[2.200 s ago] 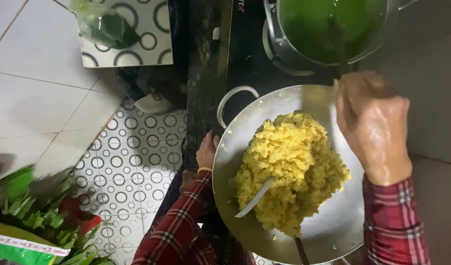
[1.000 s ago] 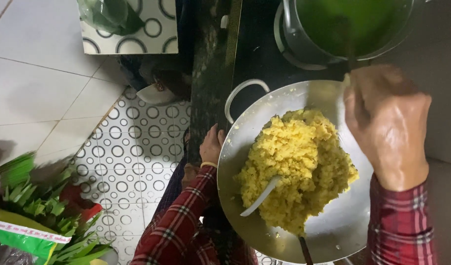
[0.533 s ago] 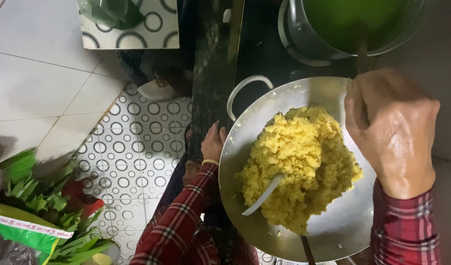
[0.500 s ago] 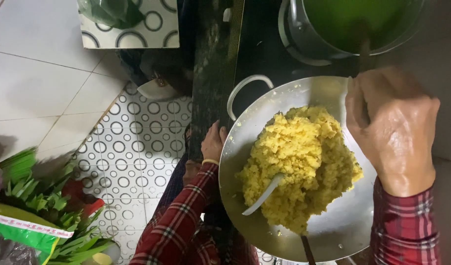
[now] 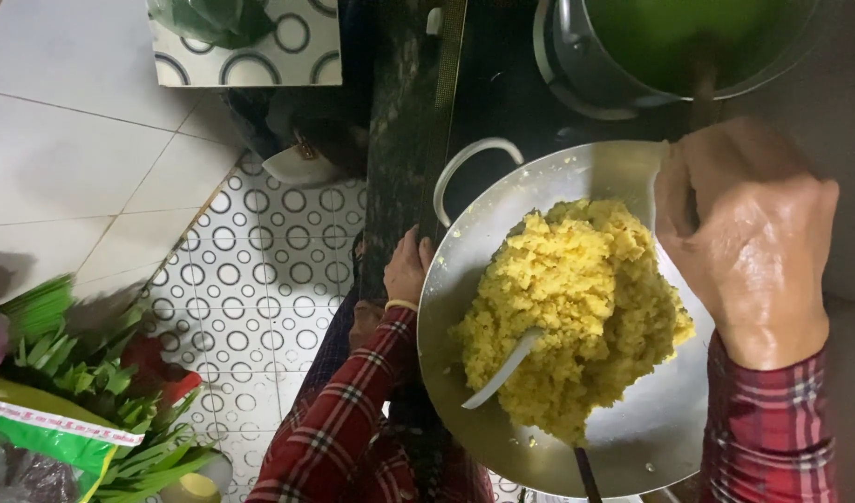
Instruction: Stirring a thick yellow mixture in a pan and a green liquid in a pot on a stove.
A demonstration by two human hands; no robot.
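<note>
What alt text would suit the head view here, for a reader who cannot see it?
A right hand grips a utensil handle standing in a pot of green liquid, above a metal pan heaped with yellow crumbly food. The left hand rests at the dark counter edge; leafy greens lie on the tiled floor.

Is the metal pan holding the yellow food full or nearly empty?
Fairly full: a yellow mash heap covers most of the metal pan, bare only near its rim.

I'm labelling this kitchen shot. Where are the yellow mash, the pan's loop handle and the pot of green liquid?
yellow mash (image 5: pixel 567 307), head view, middle of the heap.
loop handle (image 5: pixel 465 163), head view, top of the metal loop.
pot of green liquid (image 5: pixel 576 65), head view, left outer wall.
</note>
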